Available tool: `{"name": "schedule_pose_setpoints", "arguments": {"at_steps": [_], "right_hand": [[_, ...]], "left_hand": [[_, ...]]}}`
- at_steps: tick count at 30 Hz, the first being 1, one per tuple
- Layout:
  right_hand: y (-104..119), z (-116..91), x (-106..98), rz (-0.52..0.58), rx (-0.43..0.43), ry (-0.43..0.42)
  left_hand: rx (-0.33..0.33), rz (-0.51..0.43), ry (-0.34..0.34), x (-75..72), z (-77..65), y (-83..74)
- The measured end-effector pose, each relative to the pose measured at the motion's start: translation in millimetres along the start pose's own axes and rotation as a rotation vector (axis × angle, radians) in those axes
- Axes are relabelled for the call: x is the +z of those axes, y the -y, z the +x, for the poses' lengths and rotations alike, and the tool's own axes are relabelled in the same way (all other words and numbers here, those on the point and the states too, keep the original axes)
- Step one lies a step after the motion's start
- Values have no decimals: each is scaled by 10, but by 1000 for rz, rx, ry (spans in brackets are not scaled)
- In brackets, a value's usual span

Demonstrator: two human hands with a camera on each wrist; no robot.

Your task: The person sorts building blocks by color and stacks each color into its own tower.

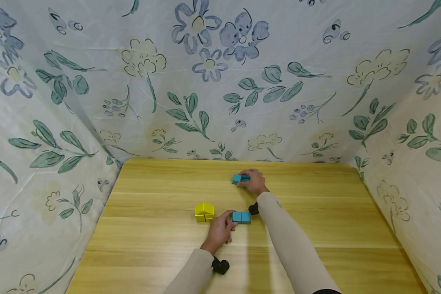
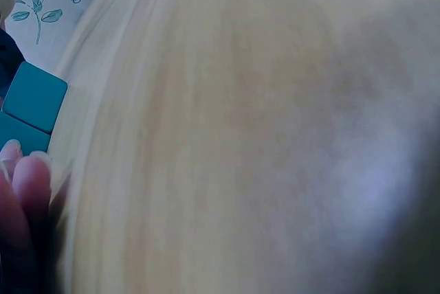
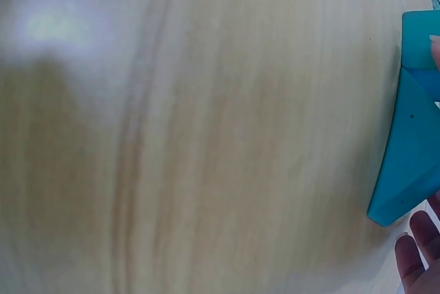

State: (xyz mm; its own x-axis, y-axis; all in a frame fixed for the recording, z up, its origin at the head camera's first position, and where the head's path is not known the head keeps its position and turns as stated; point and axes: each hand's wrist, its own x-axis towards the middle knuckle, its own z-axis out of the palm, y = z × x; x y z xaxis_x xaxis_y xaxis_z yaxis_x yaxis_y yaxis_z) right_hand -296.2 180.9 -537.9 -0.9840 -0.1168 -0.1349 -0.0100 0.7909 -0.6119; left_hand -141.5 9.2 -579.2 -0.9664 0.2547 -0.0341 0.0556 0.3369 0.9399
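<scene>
- Right hand: grasping, fingers closed front and back about a blue cube and a blue wedge, at the far part of the wooden table.
- Left hand: fingers bent at the left end of 2 blue blocks, nearer than the cube and wedge; pinch or mere contact, cannot tell.
- Handling of cube and wedge: judged light and stiff; no give expected under finger pressure.
- Fragility: judged low; at worst a chipped edge after a drop.
- Slip: likely slight on smooth flat faces; greater on the wedge's slope, probably prone to squeezing out under a hard pinch.
- Recommended hold: cube by 2 opposite upright faces, thumb against fingertips; wedge by parallel ends rather than by the slope.
- Caution: apparently 2 separate pieces in 1 grasp; even pressure advisable against twisting at the seam.
- Finish, from the right wrist view: even teal-blue colour, slightly rounded edges, 2 small dark specks on the wedge.
- 2 blue blocks: squarish flat tops, side by side, narrow seam between.
- Yellow blocks: left of the 2 blue blocks, shiny, peaked piece seemingly over 2 lower pieces.
</scene>
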Motion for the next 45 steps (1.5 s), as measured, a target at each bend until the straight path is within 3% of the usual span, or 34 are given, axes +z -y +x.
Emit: {"name": "schedule_pose_setpoints", "arguments": {"at_steps": [16, 24, 31, 37, 45], "right_hand": [[-18, -67, -50, 90, -29, -9], [4, -157, -141, 106, -102, -23], [19, -423, -175, 229, -138, -33], [-5, -710, -144, 345, -94, -44], [-41, -1055, -60, 417, -82, -72]], "left_hand": [[10, -20, 14, 17, 5, -6], [-8, -9, 13, -2, -9, -24], [-50, -10, 25, -34, -15, -34], [-43, -5, 23, -27, -11, -32], [-31, -16, 24, 1, -16, -40]]}}
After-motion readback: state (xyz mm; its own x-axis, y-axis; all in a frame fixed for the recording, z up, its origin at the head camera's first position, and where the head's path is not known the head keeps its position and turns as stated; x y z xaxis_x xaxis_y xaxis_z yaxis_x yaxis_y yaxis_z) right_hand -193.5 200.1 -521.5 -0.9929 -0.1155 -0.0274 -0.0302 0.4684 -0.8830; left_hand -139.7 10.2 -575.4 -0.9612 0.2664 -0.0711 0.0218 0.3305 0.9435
